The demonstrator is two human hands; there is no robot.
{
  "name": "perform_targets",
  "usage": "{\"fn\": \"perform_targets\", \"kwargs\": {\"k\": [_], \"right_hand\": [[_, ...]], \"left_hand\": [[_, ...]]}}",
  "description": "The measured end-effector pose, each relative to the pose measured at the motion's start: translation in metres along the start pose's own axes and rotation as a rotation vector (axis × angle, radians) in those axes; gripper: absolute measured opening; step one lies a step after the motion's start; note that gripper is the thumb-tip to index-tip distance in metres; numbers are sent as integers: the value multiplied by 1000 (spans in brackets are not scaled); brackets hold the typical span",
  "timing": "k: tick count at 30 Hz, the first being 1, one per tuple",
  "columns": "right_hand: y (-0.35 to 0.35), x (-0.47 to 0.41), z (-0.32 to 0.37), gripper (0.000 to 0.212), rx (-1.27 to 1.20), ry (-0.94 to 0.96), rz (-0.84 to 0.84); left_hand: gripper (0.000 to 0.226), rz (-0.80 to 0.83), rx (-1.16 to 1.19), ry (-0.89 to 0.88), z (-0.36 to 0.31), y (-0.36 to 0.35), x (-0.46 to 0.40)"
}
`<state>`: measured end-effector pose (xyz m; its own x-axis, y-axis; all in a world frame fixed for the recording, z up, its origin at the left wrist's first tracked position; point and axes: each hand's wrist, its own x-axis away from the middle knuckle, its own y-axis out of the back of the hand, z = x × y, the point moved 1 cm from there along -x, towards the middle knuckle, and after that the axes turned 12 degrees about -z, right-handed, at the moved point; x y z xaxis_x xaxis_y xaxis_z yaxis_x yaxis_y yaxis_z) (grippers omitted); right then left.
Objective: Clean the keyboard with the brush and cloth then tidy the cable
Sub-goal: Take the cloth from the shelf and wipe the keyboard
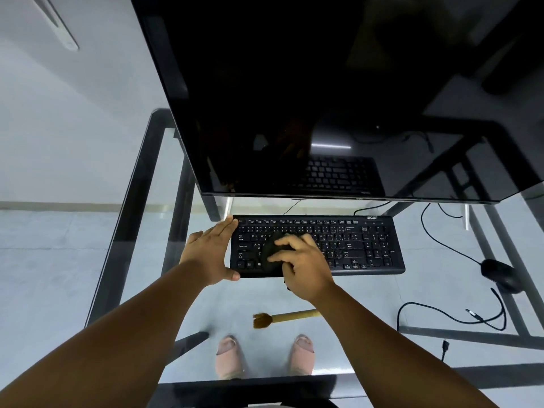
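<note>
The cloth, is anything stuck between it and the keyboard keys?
Nothing visible. The dark cloth lies straight on the keyboard keys under the right hand. The left hand steadies the keyboard's left end. The brush lies apart, nearer the person.

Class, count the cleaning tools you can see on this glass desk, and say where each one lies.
2. The brush lies on the glass in front of the keyboard, untouched. The dark cloth lies on the keyboard's left half under the right hand. Others may be hidden.
</note>
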<state>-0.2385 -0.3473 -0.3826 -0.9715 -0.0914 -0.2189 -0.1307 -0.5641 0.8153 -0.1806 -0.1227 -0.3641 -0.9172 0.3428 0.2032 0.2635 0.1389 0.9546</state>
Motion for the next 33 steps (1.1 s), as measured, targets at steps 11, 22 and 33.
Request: {"fn": "perform_targets", "kwargs": {"k": [11, 22, 33], "right_hand": [[25, 13, -9, 41, -265, -282, -80], [35, 7, -6, 25, -119, -620, 257], [63, 25, -13, 21, -1023, -847, 147]], "left_hand": [[79, -169, 165, 140, 5, -10, 22], [12, -315, 640, 481, -25, -6, 29], [31, 33, 1170, 662, -60, 4, 23]]}}
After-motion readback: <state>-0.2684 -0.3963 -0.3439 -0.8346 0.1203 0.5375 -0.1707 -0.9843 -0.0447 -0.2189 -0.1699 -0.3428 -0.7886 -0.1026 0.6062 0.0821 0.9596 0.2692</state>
